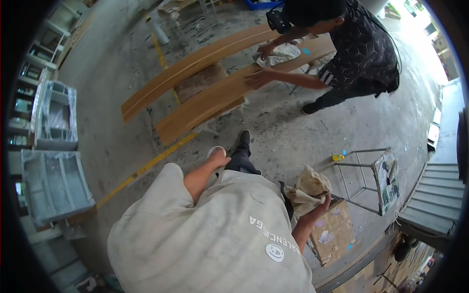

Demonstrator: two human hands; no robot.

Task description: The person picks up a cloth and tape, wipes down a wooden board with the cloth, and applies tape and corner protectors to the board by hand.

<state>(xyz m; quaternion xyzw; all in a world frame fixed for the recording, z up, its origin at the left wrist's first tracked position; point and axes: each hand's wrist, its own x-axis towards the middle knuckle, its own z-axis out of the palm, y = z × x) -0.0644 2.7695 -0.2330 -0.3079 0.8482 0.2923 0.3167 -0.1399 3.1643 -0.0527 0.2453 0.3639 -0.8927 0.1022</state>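
Note:
My left hand [219,158] is low in front of my body, its fingers curled at a small round object with a pale rim [215,149]; its kind I cannot make out. Off to the right, my right hand [320,207] is closed on a bunched, stained beige cloth [312,183]. Below that hand stands a worn, paint-spotted board [337,232]. Ahead lie two long, curved wooden boards, the nearer one [205,105] and the farther one [190,61], both apart from my hands.
A co-worker [364,49] leans over the nearer board, hands at a whitish cloth [278,54]. A metal-framed stool [383,180] stands at right, a yellow item [338,157] beside it. Plastic-wrapped furniture [56,183] is at left. A yellow line [146,166] crosses the floor.

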